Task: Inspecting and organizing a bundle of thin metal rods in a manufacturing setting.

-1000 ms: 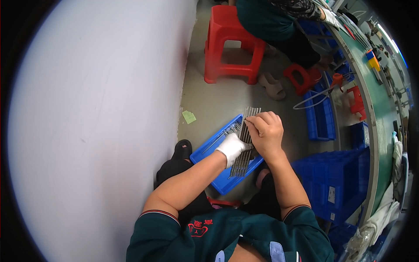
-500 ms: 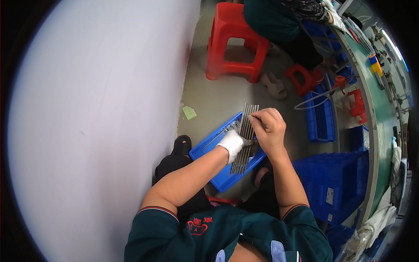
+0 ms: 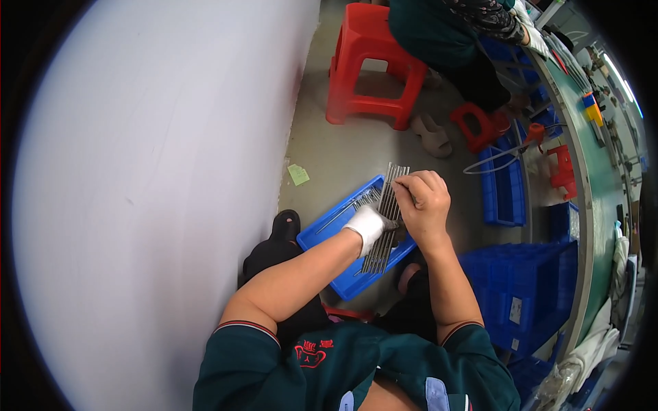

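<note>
My left hand (image 3: 367,226), in a white glove with dark fingertips, grips a row of several thin grey metal rods (image 3: 386,236) around their middle. The rods lie side by side and stand tilted, their far ends up and slightly right. At their upper right, my bare right hand (image 3: 425,200) has thumb and forefinger pinched together at the rods; whether one rod is between them I cannot make out. Below the hands a blue plastic bin (image 3: 349,284) sits on the floor between my feet. More metal rods (image 3: 367,198) lie inside its far end.
A white wall (image 3: 157,205) rises close on my left. Stacked blue crates (image 3: 507,288) stand at my right, beside a green-topped workbench (image 3: 603,185). Ahead are a red stool (image 3: 373,61) and a seated co-worker (image 3: 439,34) with gloved hands at the bench. A beige shoe (image 3: 432,135) lies on the floor.
The rods fan a little wider at their top end. Both hands keep nearly the same place and grip; the whole view has shifted slightly.
</note>
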`<action>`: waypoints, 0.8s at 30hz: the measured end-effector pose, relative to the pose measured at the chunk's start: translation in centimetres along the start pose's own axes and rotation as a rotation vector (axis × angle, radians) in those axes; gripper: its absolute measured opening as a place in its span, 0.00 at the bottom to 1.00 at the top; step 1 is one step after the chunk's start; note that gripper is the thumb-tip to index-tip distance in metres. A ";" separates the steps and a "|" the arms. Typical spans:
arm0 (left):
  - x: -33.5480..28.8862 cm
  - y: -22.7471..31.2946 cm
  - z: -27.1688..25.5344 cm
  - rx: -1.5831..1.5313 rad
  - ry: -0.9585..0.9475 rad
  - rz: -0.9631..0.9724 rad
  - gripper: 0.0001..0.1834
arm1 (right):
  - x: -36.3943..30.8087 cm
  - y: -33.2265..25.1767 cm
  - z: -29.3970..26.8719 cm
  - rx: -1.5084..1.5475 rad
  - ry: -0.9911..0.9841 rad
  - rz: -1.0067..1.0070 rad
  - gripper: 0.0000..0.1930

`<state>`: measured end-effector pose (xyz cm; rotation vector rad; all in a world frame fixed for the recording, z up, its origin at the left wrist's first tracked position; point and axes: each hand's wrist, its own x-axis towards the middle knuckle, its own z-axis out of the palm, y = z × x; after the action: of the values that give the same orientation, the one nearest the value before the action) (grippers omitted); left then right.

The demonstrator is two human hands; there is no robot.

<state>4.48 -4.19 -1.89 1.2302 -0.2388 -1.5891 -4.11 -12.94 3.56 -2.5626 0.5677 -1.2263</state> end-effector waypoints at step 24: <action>-0.4 0.0 0.3 -0.074 -0.080 0.070 0.13 | -0.2 0.2 -0.5 0.038 -0.002 -0.001 0.06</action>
<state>4.17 -3.99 -1.56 1.0916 -0.2686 -1.5747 -4.70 -13.03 3.65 -2.5328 0.5382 -1.2233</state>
